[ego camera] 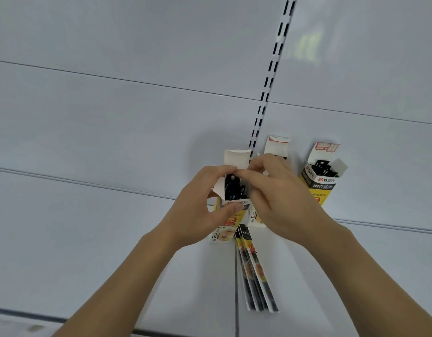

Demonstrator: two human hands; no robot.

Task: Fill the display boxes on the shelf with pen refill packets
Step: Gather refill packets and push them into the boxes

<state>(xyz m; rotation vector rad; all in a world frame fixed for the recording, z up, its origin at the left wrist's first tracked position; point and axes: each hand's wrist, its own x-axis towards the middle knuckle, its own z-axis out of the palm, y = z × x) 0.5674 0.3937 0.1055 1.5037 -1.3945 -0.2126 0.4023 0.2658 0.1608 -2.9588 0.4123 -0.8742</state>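
Three open yellow-and-white display boxes stand on the white shelf (113,239). My left hand (200,210) grips the left box (224,229), thumb on its front; black refill packets show inside its open top. My right hand (278,195) reaches over that box and pinches at its top edge by the upright flap. Behind my right hand stands the middle box (277,144), mostly hidden. The right box (319,181) stands apart, with black packets inside. A few loose refill packets (255,271) lie flat on the shelf in front of the boxes.
The white back panel carries a slotted upright rail (271,76) running down behind the boxes. A seam between shelf boards (237,300) runs toward me beside the loose packets. The shelf's front edge (28,314) is at the lower left.
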